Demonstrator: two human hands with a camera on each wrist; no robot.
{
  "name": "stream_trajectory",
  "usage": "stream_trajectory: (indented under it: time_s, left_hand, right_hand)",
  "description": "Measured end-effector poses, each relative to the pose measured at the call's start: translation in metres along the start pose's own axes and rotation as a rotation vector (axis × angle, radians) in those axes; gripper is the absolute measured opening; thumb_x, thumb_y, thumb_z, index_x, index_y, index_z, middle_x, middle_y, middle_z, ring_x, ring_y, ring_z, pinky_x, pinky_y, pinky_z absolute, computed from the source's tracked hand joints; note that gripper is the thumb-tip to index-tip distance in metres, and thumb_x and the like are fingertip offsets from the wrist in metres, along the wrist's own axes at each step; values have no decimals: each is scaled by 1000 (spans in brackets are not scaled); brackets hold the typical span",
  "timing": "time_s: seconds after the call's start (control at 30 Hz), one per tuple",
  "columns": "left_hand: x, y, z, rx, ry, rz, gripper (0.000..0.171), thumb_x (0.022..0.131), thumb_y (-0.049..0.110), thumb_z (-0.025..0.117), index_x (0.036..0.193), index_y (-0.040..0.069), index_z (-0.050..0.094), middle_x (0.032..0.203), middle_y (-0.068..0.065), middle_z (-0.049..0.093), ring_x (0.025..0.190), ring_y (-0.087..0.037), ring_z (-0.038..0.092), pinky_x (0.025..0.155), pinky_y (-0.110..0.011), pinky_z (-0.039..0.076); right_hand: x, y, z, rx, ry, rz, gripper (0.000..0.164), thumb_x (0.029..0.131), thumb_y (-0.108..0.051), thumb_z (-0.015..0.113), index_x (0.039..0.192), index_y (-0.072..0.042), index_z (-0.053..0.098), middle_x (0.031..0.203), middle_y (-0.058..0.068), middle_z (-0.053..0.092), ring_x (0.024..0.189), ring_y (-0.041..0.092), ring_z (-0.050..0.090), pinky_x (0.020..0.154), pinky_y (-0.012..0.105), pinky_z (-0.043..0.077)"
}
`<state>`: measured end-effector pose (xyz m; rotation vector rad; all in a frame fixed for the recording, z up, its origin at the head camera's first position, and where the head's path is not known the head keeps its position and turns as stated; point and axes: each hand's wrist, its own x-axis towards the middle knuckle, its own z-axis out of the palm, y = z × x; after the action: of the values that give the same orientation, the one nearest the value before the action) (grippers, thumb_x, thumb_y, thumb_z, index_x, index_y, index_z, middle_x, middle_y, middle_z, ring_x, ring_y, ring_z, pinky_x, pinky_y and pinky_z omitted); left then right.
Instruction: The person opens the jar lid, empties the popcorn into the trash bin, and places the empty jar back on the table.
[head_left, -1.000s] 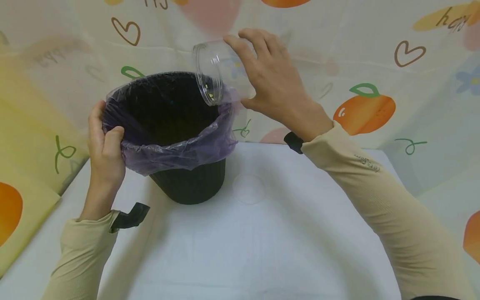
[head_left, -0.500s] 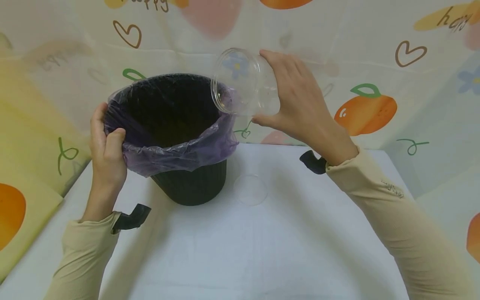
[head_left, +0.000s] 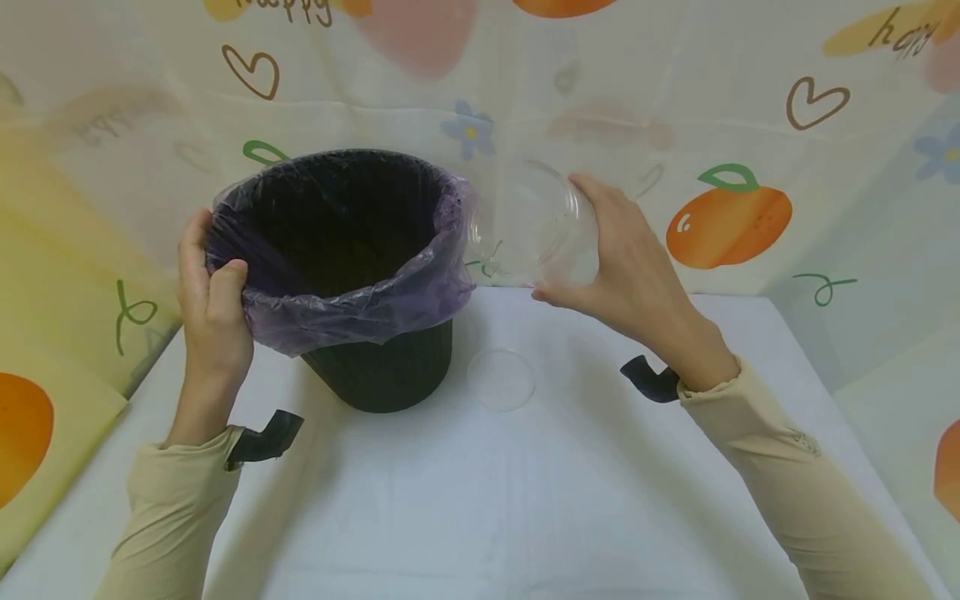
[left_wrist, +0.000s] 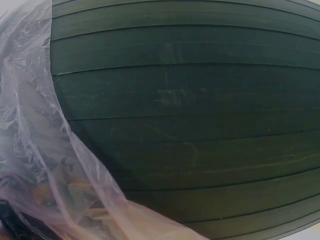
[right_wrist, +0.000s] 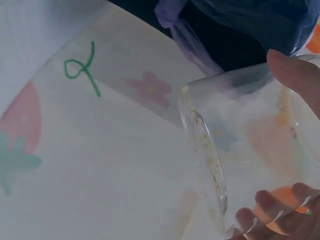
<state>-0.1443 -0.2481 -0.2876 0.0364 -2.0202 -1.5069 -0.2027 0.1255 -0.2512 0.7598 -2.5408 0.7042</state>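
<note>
My left hand (head_left: pixel 213 317) grips the rim of a dark green trash bin (head_left: pixel 382 375), thumb over the purple plastic bag (head_left: pixel 360 315) that lines it and folds over its edge. My right hand (head_left: pixel 633 271) holds a clear jar (head_left: pixel 525 225) around its base, just right of the bin. The jar lies on its side in the air, its mouth towards the bin. In the right wrist view small yellowish bits cling along the rim of the clear jar (right_wrist: pixel 215 160). The bin's wall (left_wrist: pixel 190 110) fills most of the left wrist view. Its inside is too dark to make out.
A clear round disc (head_left: pixel 501 380), possibly a lid, lies flat on the white table (head_left: pixel 480 500) right of the bin's foot. Behind the table hangs a printed cloth (head_left: pixel 600 75) with fruit, hearts and flowers.
My right hand has moved right and down with the jar, from over the bin's right rim to beside it. The left hand stays on the rim.
</note>
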Motion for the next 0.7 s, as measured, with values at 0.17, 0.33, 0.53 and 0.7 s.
stream_trajectory:
  time_s: [0.17,0.33,0.53,0.7]
  left_hand:
    - [0,0,1,2,9,17,60,95,13,30,155,11,26,161,-7,28,144,-10,28,116,-14,21]
    - [0,-1,1,-13,15,15,61,94,13,30,155,11,27,161,-6,28,144,-11,28,115,-14,21]
    - [2,-1,3,-49,24,20,61,93,11,30,154,9,28,160,-7,28,143,-13,30,113,-12,25]
    - [1,-1,3,-71,54,23,61,92,9,31,152,9,32,157,-8,34,140,-15,36,111,-13,29]
  right_hand:
    - [-25,16,10,88,-37,114,110,65,-35,92,152,-6,31,148,14,44,127,33,45,103,54,44]
    - [-47,34,22,171,-90,209,110,66,-35,92,153,-9,29,145,11,46,124,31,48,101,57,45]
    - [-73,49,38,227,-132,275,112,67,-37,92,152,-8,26,142,14,48,122,34,51,99,59,45]
    - [-95,55,49,266,-187,335,111,67,-40,91,150,-7,26,141,16,48,121,36,51,97,59,47]
